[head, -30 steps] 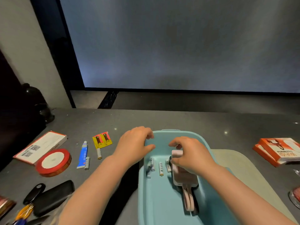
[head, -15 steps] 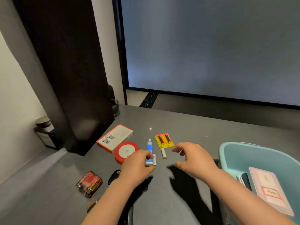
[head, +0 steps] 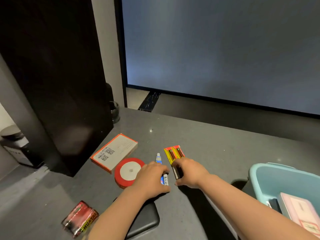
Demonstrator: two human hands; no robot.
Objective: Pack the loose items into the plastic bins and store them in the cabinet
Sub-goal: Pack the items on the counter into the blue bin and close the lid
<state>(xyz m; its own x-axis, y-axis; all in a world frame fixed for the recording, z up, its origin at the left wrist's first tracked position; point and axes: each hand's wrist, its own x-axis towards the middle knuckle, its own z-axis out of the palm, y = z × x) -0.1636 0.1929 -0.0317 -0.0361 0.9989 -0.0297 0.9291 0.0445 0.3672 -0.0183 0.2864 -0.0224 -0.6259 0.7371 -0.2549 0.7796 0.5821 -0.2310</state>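
Spanning grey countertop, dark cabinet, blank screen

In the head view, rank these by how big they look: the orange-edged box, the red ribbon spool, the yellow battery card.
1. Orange-edged box, clearly largest.
2. Red ribbon spool; it lies nearer the camera, and the left hand covers its edge.
3. Yellow battery card, smallest showing, though the right hand hides its near end.

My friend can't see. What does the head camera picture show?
Two hands reach over a grey table: the left hand grips a blue tube and a battery, the right hand grips a yellow battery pack. A blue bin stands at right.
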